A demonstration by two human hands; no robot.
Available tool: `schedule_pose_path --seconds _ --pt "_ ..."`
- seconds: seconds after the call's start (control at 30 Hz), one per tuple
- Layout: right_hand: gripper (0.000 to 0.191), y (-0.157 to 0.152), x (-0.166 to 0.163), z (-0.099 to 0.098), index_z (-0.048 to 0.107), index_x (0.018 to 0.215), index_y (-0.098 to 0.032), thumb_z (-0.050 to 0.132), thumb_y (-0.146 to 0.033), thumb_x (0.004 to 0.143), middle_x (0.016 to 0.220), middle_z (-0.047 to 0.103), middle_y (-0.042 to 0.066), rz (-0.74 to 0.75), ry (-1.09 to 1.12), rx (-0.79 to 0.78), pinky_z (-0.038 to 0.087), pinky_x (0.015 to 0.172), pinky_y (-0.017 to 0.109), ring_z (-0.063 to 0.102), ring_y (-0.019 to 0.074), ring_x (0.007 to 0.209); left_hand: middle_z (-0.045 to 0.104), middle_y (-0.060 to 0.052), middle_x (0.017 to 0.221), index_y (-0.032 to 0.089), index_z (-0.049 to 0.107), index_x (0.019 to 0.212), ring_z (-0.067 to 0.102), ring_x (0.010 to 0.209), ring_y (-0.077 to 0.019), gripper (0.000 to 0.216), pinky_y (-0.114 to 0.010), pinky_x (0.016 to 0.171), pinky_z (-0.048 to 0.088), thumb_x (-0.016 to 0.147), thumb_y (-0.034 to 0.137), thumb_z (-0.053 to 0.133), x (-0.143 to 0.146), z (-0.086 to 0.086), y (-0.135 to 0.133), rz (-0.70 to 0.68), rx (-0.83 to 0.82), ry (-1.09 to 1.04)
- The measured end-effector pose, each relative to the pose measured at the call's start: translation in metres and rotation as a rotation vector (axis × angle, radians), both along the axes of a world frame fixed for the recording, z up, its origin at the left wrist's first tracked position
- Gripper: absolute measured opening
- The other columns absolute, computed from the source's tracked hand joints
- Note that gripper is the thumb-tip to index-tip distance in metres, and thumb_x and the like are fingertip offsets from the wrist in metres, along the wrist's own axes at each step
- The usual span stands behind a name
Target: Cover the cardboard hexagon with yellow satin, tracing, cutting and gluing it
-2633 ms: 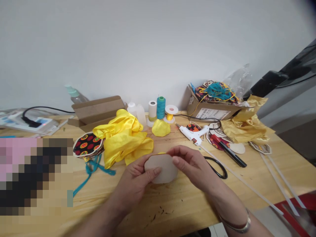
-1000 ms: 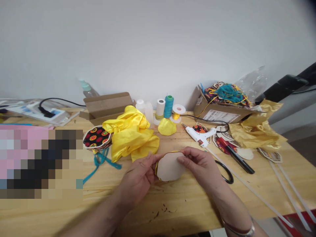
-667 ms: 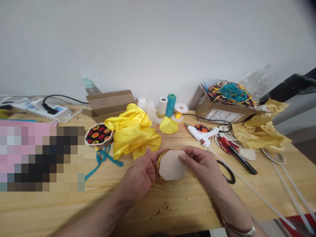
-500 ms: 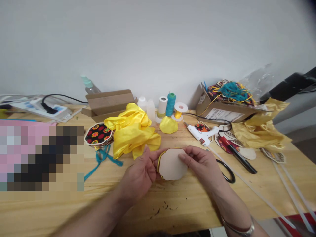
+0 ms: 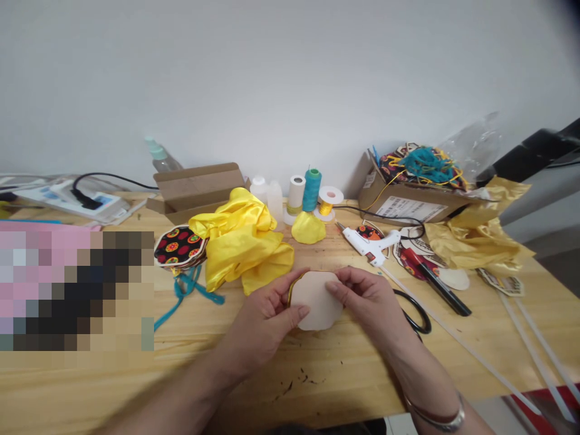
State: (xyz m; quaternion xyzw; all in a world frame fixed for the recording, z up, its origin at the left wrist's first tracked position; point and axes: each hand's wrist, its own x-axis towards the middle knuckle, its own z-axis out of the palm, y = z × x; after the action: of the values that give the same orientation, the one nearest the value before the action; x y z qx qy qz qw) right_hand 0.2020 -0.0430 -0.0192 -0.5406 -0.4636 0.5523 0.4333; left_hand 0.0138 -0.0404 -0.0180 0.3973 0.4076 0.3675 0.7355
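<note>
Between my hands is a pale, scallop-edged cardboard piece [image 5: 317, 302], its plain face toward me and a thin dark-and-gold rim along its left and top edges. My left hand [image 5: 272, 317] pinches its left side, thumb lying on the face and fingers behind. At the upper right, my right hand [image 5: 365, 299] grips it between thumb and fingers. The back of the piece is hidden. Yellow satin cloth [image 5: 247, 241] lies crumpled beyond my left hand, and a small yellow fabric piece [image 5: 309, 228] lies behind the cardboard.
A white glue gun [image 5: 369, 244], a black marker with a red band [image 5: 439, 287] and black scissor handles [image 5: 419, 311] lie to the right. Thread spools [image 5: 312, 190] stand near the wall. Patterned pieces [image 5: 179, 246] are stacked at left; a full cardboard box [image 5: 408, 205] stands at back right.
My left thumb has come down from its raised position onto the face of the cardboard piece. My right hand keeps nearly the same grip, and the view has shifted slightly.
</note>
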Motion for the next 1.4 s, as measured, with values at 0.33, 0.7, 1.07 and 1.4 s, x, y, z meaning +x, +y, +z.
schedule_pose_path --seconds 0.33,0.7,1.07,1.4 --pt "0.029 0.000 0.000 0.000 0.068 0.074 -0.017 0.076 -0.044 0.069 0.068 0.063 0.000 -0.022 -0.002 -0.016 0.041 0.056 0.026 0.051 0.0128 0.060 0.077 -0.002 0.088 0.022 0.064 0.124 0.066 0.076 -0.0184 0.051 -0.027 0.068 0.050 0.074 0.016 0.072 0.002 0.006 -0.001 0.020 0.005 0.050" --pt "0.033 0.000 0.003 0.000 0.070 0.087 -0.017 0.079 -0.043 0.070 0.077 0.067 0.001 0.038 0.112 -0.054 0.046 0.063 0.024 0.057 0.0135 0.068 0.076 -0.003 0.093 0.020 0.062 0.125 0.067 0.081 -0.0176 0.051 -0.027 0.075 0.051 0.076 0.017 0.072 0.000 0.007 -0.001 0.035 0.007 0.058" --pt "0.036 -0.003 0.014 -0.007 0.077 0.100 -0.016 0.073 -0.045 0.079 0.085 0.075 0.007 0.263 0.308 -0.160 0.049 0.080 0.032 0.065 0.0189 0.079 0.077 -0.003 0.096 0.024 0.063 0.124 0.068 0.088 -0.0202 0.050 -0.031 0.080 0.052 0.075 0.013 0.071 0.002 0.009 -0.001 0.048 -0.017 -0.015" --pt "0.028 -0.003 0.009 -0.008 0.079 0.094 -0.019 0.076 -0.041 0.077 0.081 0.076 0.006 0.151 0.289 -0.157 0.051 0.077 0.032 0.066 0.0171 0.071 0.075 -0.004 0.102 0.023 0.054 0.133 0.066 0.081 -0.0149 0.060 -0.024 0.072 0.050 0.076 0.009 0.067 0.001 0.007 -0.002 0.003 -0.017 -0.021"
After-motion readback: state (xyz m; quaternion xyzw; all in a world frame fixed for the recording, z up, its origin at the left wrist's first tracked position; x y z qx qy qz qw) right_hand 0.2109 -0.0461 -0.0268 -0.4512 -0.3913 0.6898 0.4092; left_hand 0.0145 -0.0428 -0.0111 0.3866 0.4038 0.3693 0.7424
